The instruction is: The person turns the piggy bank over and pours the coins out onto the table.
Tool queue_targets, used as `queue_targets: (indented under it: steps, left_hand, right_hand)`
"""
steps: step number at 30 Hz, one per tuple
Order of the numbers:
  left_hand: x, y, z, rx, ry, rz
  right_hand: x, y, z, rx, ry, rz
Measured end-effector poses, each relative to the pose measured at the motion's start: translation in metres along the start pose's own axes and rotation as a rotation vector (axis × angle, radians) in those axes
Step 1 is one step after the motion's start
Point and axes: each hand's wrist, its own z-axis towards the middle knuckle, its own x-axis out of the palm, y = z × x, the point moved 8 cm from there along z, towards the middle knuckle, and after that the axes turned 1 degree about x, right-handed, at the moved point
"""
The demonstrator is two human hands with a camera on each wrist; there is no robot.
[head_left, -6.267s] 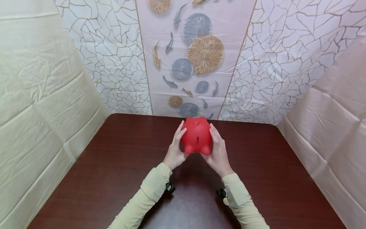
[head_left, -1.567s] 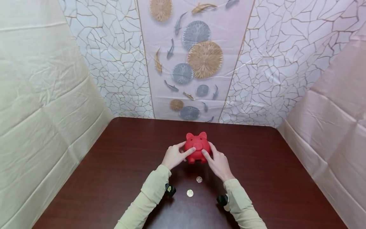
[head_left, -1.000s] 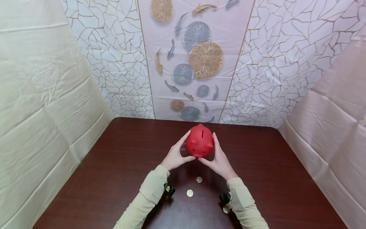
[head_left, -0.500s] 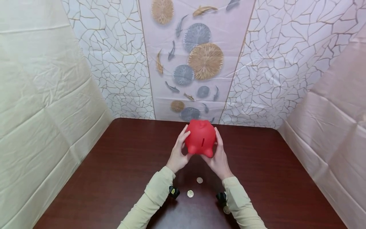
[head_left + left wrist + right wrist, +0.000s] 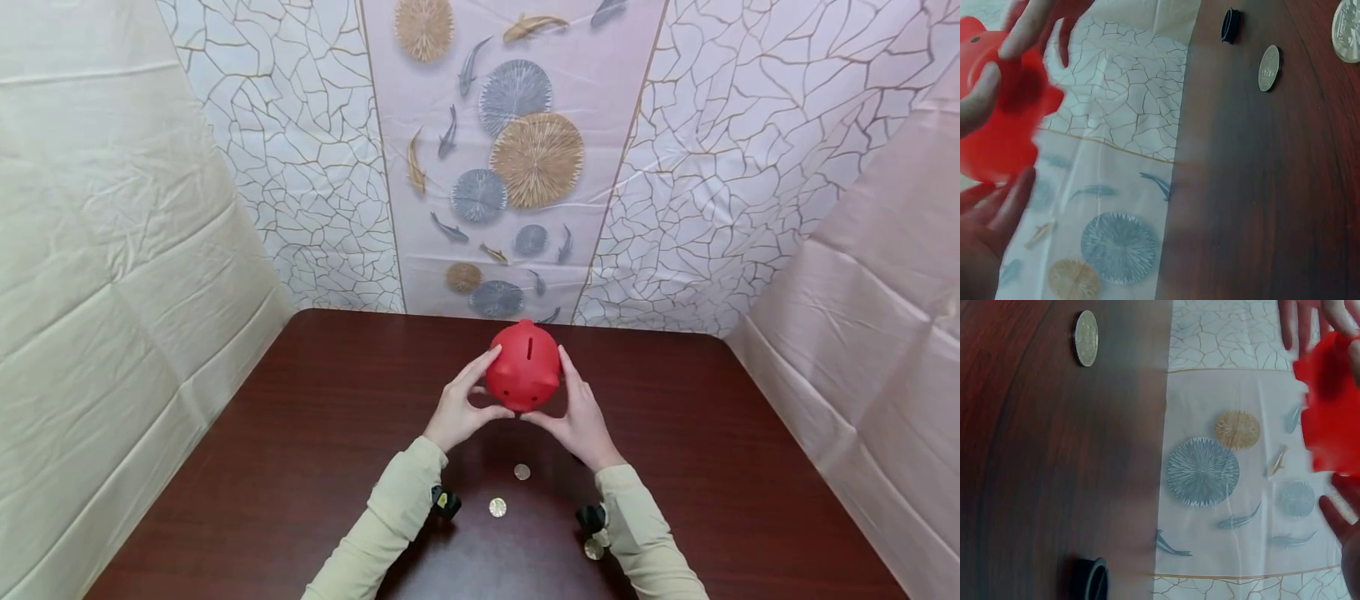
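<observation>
Head camera first, working left to right: the left hand (image 5: 459, 406) cups the left flank of the red piggy bank (image 5: 523, 367), thumb curled under the snout end and fingers reaching up its side, so it grips the bank rather than merely touching it. The bank is held in the air above the dark wooden table (image 5: 262, 467), with its coin slot (image 5: 529, 347) turned up and toward the far wall and its face tipped down toward the person. The right hand (image 5: 579, 412) mirrors the left on the other flank, fingers up the side and thumb below, also gripping. From the left hand the bank sits at about 2 o'clock; from the right hand at about 10 o'clock. It looks like smooth moulded plastic or soft vinyl, probably light and hollow, a little slippery on its rounded body, so a two-sided clasp at the widest part of the belly seems the surest hold; the stubby legs and ears would give only a poor pinch. Below the hands, at 6 o'clock from the bank, two coins lie on the table: a smaller one (image 5: 522, 472) nearer the bank and a larger gold coin (image 5: 497, 507) closer to the person. A third coin (image 5: 593, 549) shows just beside the right sleeve. A small black plug (image 5: 1230, 25) lies on the wood in the left wrist view.
</observation>
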Motion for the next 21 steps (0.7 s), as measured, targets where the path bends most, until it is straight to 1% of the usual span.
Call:
queue_targets:
  steps: [2,4,6,8,11,14,17,21]
  left_hand:
    - [0.000,0.009,-0.002,-0.105,0.015,0.005]
    - [0.000,0.018,-0.005,-0.200,0.023,0.011]
    - [0.000,0.026,-0.007,-0.275,0.022,0.019]
    - [0.000,0.031,-0.008,-0.319,0.013,0.033]
    - [0.000,0.038,-0.009,-0.359,0.002,0.061]
    - [0.001,0.042,-0.009,-0.405,0.002,0.050]
    - [0.000,0.046,-0.008,-0.482,-0.006,0.032]
    - [-0.004,0.044,-0.003,-0.565,-0.033,0.032]
  right_hand:
    - [0.003,-0.007,-0.003,0.095,0.057,-0.006]
    - [0.007,-0.012,-0.004,0.175,0.109,0.011]
    - [0.011,-0.016,-0.005,0.245,0.157,0.031]
    - [0.015,-0.020,-0.006,0.311,0.199,0.018]
    - [0.019,-0.024,-0.007,0.383,0.249,-0.030]
    - [0.021,-0.026,-0.007,0.402,0.263,-0.081]
    - [0.020,-0.025,-0.006,0.382,0.256,-0.105]
    - [0.019,-0.023,-0.004,0.356,0.235,-0.109]
